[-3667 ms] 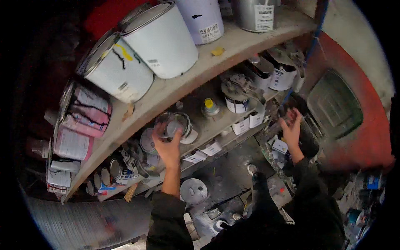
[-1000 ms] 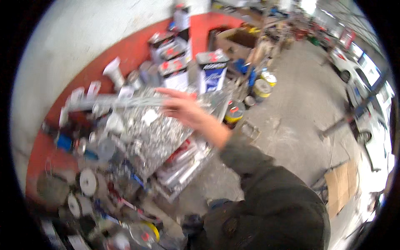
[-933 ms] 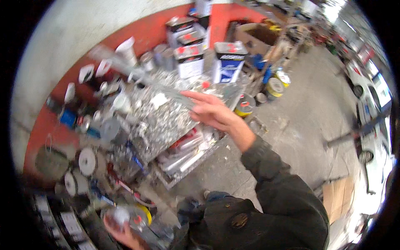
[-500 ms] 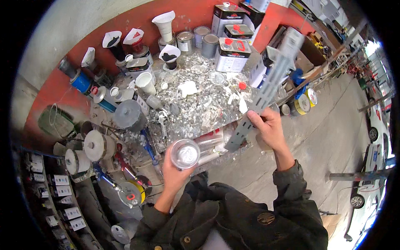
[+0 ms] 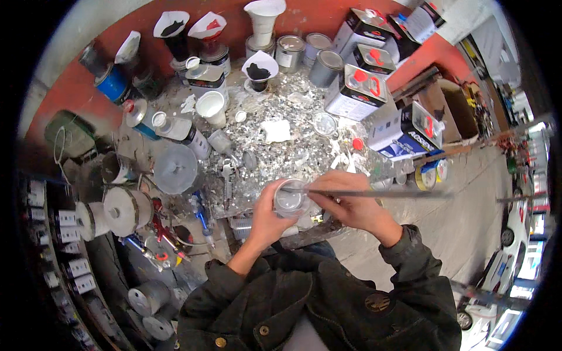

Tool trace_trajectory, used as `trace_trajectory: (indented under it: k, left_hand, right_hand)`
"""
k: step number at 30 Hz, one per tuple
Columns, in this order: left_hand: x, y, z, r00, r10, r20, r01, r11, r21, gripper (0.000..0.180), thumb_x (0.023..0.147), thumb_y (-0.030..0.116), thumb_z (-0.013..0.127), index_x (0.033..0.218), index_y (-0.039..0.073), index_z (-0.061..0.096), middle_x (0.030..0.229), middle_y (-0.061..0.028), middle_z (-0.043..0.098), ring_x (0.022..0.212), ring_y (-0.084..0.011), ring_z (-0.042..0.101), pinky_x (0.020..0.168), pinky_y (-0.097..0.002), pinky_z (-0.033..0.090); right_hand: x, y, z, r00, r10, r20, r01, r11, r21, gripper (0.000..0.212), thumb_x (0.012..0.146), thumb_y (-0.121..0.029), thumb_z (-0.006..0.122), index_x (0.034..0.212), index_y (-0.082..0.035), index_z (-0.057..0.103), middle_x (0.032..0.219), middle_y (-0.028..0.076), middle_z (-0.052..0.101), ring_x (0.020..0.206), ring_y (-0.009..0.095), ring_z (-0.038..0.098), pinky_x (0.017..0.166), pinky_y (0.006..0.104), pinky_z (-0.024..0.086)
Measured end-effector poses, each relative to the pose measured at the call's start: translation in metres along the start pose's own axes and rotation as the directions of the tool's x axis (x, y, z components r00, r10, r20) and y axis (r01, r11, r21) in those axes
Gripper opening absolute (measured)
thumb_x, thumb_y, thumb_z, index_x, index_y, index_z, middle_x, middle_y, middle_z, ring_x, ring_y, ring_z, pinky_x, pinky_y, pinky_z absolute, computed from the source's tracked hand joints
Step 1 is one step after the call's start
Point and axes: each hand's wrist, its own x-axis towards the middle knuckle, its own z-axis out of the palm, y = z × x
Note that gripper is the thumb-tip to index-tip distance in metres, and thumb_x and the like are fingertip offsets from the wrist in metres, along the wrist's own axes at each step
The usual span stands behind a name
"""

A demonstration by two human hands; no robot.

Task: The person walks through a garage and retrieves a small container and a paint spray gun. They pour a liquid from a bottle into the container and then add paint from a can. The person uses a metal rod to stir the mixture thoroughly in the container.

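From the head view, looks down on a paint-spattered workbench (image 5: 304,134), crowded around its edges. Shows along the back a row of paint cans (image 5: 326,69) and white paper strainers (image 5: 259,65), some with dark residue inside. Finds at the right the red-capped tin (image 5: 354,96), tilted in the fisheye bend, and just beside it the blue-and-white tin (image 5: 404,137). Carries nearer the middle a white scrap (image 5: 277,131), a loose red cap (image 5: 357,144) and a clear round dish (image 5: 325,124). Crowds the left with a white cup (image 5: 211,109), a grey round tub (image 5: 175,169) and, at the near corner, a blue-handled spray gun (image 5: 201,213). Opens at the right onto the concrete floor (image 5: 380,260), with parked cars beyond. Holds the clear cup (image 5: 290,200) in the left hand (image 5: 270,219) over the near edge of the bench, fingers and thumb curved around the wall, mouth turned up toward the camera. Grips the grey strip (image 5: 404,193) in the right hand (image 5: 354,199), back of the hand uppermost, fingers closed on it just beside the cup. Points one end at the cup's mouth, the other out rightward, nearly level and edge-on. Cannot tell tip inside cup from tip above it. Brings both forearms up from below, in dark sleeves, converging on the cup.
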Motion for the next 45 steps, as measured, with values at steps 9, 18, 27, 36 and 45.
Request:
trace_trajectory:
  k: [9, 18, 27, 36, 45]
  left_hand:
    - [0.018, -0.025, 0.03, 0.977, -0.102, -0.189, 0.096, 0.995, -0.042, 0.068, 0.064, 0.005, 0.081, 0.125, 0.007, 0.052, 0.122, -0.0124, 0.056, 0.114, -0.0288, 0.056, 0.095, -0.0369, 0.045]
    - [0.039, -0.02, 0.036, 0.968, -0.088, -0.236, 0.101, 0.994, 0.041, 0.065, 0.063, 0.004, 0.08, 0.123, 0.009, 0.053, 0.122, -0.0117, 0.056, 0.114, -0.03, 0.054, 0.096, -0.0385, 0.044]
    - [0.049, -0.018, 0.031, 0.979, -0.044, -0.197, 0.059, 0.996, 0.07, 0.065, 0.063, 0.003, 0.08, 0.122, 0.008, 0.053, 0.12, -0.011, 0.057, 0.114, -0.0301, 0.054, 0.096, -0.0384, 0.044]
    - [0.055, -0.016, 0.032, 0.989, -0.035, -0.146, 0.045, 0.997, 0.068, 0.067, 0.062, 0.004, 0.082, 0.122, 0.008, 0.053, 0.12, -0.0115, 0.057, 0.114, -0.0299, 0.055, 0.096, -0.0378, 0.044]
    - [0.057, -0.005, 0.029, 0.988, -0.041, -0.15, 0.054, 0.995, 0.083, 0.069, 0.063, 0.007, 0.083, 0.124, 0.007, 0.052, 0.122, -0.0125, 0.057, 0.115, -0.0281, 0.056, 0.097, -0.037, 0.045]
  right_hand:
    - [0.014, 0.052, 0.0, 0.972, -0.155, 0.178, 0.151, 0.988, 0.033, 0.028, 0.075, -0.006, 0.073, 0.102, -0.008, 0.069, 0.082, 0.008, 0.062, 0.071, 0.027, 0.062, 0.059, 0.0353, 0.048]
    - [0.014, 0.074, -0.007, 0.954, -0.192, 0.23, 0.201, 0.98, -0.015, 0.033, 0.072, -0.005, 0.073, 0.105, -0.01, 0.07, 0.082, 0.007, 0.063, 0.07, 0.025, 0.063, 0.057, 0.0332, 0.049]
    - [0.016, 0.077, -0.008, 0.974, -0.152, 0.167, 0.184, 0.964, -0.191, 0.04, 0.069, -0.011, 0.07, 0.108, -0.019, 0.071, 0.082, 0.0, 0.061, 0.071, 0.017, 0.062, 0.055, 0.0288, 0.049]
    - [0.012, 0.078, -0.005, 0.99, -0.124, 0.068, 0.133, 0.978, -0.162, 0.036, 0.071, -0.011, 0.071, 0.106, -0.018, 0.071, 0.08, 0.001, 0.06, 0.068, 0.019, 0.061, 0.054, 0.0308, 0.048]
    - [0.006, 0.068, -0.005, 0.987, -0.133, 0.088, 0.143, 0.982, -0.121, 0.043, 0.07, -0.013, 0.068, 0.112, -0.021, 0.067, 0.085, 0.001, 0.059, 0.075, 0.02, 0.062, 0.058, 0.0303, 0.049]
